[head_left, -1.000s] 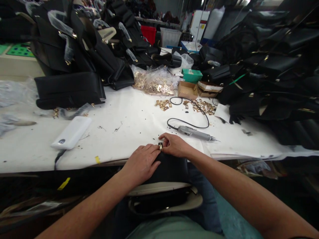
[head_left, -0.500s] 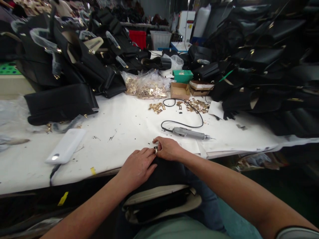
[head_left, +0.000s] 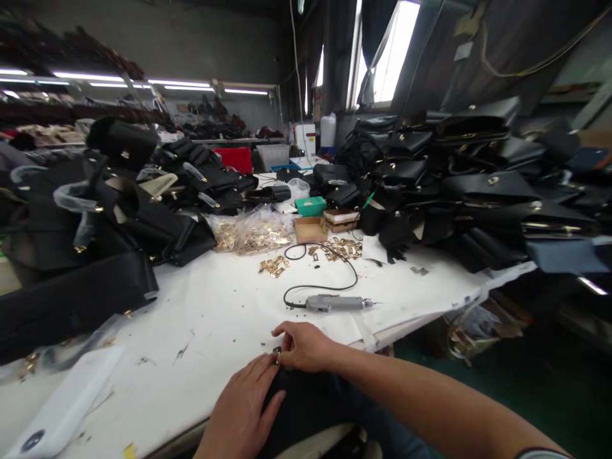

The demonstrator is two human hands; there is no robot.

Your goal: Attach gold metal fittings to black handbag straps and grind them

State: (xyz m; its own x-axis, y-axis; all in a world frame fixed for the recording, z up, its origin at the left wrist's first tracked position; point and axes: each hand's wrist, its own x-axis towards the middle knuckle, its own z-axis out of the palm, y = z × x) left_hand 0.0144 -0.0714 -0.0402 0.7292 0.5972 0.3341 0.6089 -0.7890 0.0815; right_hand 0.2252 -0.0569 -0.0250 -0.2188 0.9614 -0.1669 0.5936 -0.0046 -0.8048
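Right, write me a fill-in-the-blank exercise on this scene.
The bare left hand and bare right hand meet at a leather-like bag coloured ____.
The thin metal bit of the grey cylindrical power tool points toward the picture's ____ side.
Directly behind the open brown cardboard box stands a rectangular box coloured ____.

Missing words: black; right; green.

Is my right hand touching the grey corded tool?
Apart: the head view shows a strip of white tabletop between the right hand and the grey corded tool.
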